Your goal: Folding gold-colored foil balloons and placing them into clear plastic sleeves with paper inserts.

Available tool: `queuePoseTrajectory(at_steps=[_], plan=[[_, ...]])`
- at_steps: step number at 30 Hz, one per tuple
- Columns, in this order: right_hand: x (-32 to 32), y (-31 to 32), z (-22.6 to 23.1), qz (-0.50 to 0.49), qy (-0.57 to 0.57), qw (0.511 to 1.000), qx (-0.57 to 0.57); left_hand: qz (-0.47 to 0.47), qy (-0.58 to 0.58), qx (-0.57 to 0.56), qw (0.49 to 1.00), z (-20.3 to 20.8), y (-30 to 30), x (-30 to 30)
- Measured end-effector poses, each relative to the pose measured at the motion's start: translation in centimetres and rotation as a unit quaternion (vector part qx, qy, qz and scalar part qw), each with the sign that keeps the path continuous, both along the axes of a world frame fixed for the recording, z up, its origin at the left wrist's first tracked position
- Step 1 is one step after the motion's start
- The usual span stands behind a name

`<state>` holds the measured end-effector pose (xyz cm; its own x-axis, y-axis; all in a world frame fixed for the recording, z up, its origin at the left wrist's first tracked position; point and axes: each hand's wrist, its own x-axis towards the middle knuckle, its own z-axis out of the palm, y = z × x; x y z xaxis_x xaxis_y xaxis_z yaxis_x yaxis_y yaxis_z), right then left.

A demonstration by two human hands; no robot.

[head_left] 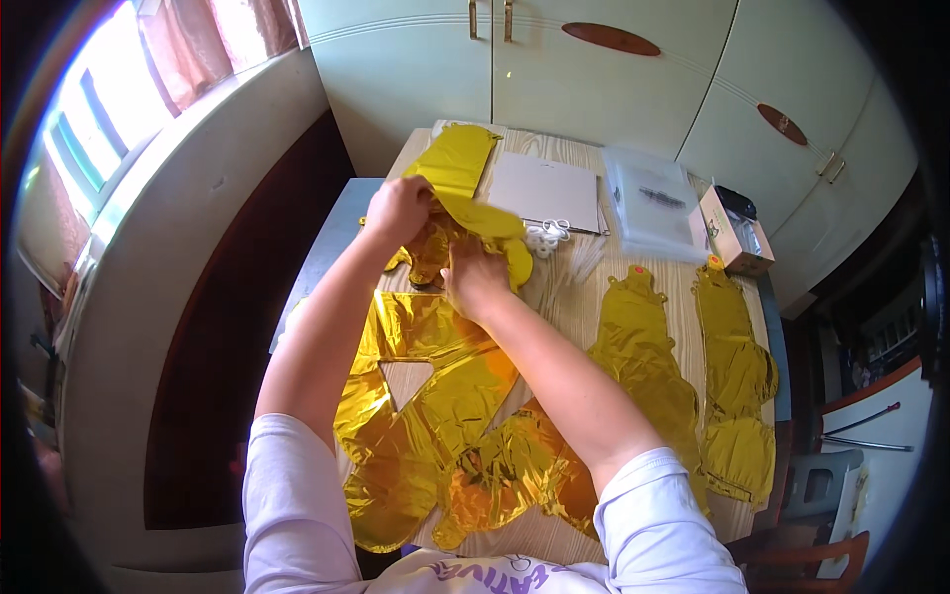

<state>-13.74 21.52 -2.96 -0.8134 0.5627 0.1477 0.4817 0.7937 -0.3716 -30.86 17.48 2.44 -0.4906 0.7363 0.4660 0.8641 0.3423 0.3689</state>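
From my end, head view: gold foil piece (458,166) is at the far side of the table (683,327), running from the left hand (401,210) back toward the table's far edge. Left fingers are closed, gripping its near-left edge. Right hand (477,272) is just right of and nearer than the left, fingers partly hidden in crumpled foil; I can't tell if they grip. Large foil sheet (426,332) lies flat under the forearms. Containers: open peach box (720,230) at far right, dark object (735,203) and clear packet (749,236) in it. Clear plastic sleeve (633,223) just left of the box.
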Motion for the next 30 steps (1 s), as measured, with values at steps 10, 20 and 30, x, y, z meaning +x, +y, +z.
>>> queuePoseTrajectory(at_steps=[10, 20, 30], plan=[[-2.5, 3.1, 3.4, 0.054, -0.177, 0.983, 0.016, 0.170, -0.443, 0.233, 0.849, 1.1, -0.9, -11.6], [-3.8, 5.3, 1.2, 0.080, -0.202, 0.976, -0.027, 0.383, -0.506, 0.544, 0.549, -1.4, -13.4, -20.2], [2.9, 4.1, 3.6, 0.067, 0.115, 0.989, -0.061, 0.087, -0.029, 0.179, 0.979, 11.5, -18.3, -0.7]])
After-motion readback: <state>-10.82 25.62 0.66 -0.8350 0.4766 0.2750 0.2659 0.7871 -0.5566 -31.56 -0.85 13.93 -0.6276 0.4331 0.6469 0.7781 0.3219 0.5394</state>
